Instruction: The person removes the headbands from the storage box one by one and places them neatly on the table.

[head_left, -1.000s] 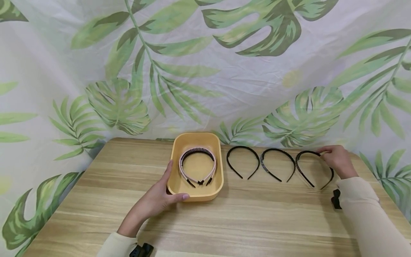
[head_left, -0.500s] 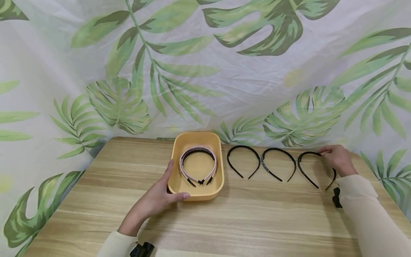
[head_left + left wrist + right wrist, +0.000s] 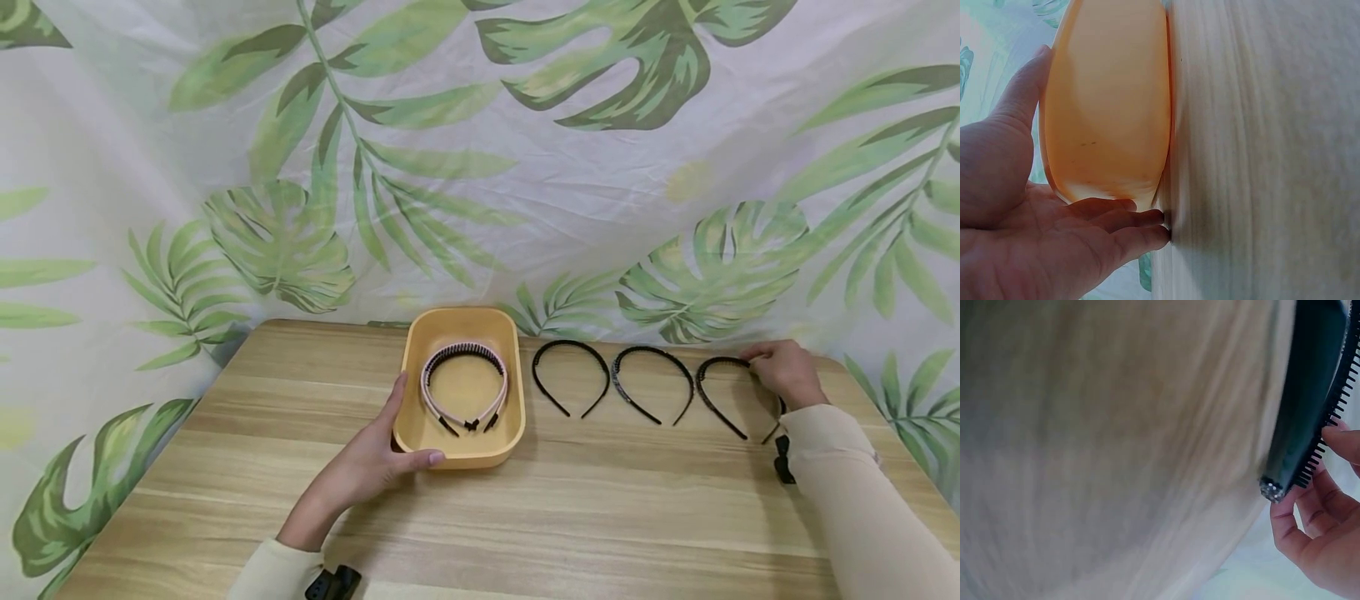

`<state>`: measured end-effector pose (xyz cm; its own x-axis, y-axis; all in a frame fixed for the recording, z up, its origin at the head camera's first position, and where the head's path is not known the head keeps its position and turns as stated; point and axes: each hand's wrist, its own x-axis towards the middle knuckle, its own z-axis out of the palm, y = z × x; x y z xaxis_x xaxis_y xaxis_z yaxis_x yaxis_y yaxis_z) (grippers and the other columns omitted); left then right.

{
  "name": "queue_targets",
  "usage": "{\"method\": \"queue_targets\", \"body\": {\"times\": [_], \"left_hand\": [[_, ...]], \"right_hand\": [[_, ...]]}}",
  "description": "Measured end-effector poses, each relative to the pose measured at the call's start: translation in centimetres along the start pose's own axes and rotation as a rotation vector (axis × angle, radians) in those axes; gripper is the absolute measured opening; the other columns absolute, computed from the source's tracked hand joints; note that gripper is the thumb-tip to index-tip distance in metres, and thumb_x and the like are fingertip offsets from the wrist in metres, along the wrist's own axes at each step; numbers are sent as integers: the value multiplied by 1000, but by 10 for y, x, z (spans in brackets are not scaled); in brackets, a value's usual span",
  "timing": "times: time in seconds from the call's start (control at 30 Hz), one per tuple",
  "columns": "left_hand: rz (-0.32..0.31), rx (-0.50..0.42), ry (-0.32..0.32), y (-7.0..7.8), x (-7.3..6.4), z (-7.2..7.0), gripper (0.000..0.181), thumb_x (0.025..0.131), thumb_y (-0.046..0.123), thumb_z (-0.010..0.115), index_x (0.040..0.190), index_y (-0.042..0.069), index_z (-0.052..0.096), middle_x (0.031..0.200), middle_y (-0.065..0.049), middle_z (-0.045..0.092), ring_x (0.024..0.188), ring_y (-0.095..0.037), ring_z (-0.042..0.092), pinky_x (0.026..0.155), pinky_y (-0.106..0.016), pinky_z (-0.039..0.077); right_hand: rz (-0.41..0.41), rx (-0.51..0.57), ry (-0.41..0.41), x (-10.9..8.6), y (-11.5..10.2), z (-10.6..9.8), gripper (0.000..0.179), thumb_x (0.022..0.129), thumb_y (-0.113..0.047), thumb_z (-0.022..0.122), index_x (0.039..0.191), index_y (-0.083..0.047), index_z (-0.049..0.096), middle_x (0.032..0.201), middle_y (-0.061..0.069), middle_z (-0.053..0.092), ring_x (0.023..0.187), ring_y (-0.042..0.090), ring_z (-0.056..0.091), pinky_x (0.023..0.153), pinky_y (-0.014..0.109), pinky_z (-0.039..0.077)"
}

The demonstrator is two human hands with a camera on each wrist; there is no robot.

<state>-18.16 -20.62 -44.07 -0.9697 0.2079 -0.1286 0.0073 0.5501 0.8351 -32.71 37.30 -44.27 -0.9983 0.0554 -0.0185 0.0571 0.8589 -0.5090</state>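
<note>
My left hand grips the near-left corner of a yellow plastic box, thumb along its near side. In the left wrist view the curled fingers lie against the box wall. Inside the box rest a pink headband with a small black bow and a black toothed headband. At the far right my right hand pinches a black headband near its top. The right wrist view shows that headband's comb teeth, sparkly stones on its outer edge, and thumb and fingers on either side.
Two more headbands lie in a row between the box and my right hand: a plain black one and one with a glittery side. All rest on a wooden table. A leaf-print cloth hangs behind its far edge.
The rightmost headband has shifted slightly to the right, away from the glittery one, with my right hand on it. My left hand and the box stay in place.
</note>
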Motion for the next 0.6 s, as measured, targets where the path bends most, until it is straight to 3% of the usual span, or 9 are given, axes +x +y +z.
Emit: {"method": "queue_targets", "body": {"times": [0.17,0.33,0.47,0.6], "left_hand": [[-5,-2,-2,0,0,0,131,86,42,86,168,19,-14,175,-23,4,158,-41,21,128,-57,20],[-4,5,-3,0,0,0,132,86,43,86,168,20,-14,175,-22,4,159,-41,21,128,-57,20],[-4,5,-1,0,1,0,131,86,43,86,168,20,-13,175,-22,3,159,-40,21,127,-57,20],[-7,9,-1,1,0,0,131,86,42,86,168,21,-14,175,-23,4,158,-41,23,127,-57,23]], "right_hand": [[-10,-1,4,1,3,1,41,92,0,44,122,16,67,61,3,55,49,11,32,51,29,34],[-15,-8,8,3,4,2,41,91,0,44,121,15,68,70,16,63,50,13,34,51,30,34],[-9,-8,13,4,3,2,41,92,-1,44,121,15,69,100,37,67,53,17,38,52,31,36],[-5,-12,12,4,3,3,41,93,-1,44,122,14,69,121,44,61,60,21,43,56,32,37]]}}
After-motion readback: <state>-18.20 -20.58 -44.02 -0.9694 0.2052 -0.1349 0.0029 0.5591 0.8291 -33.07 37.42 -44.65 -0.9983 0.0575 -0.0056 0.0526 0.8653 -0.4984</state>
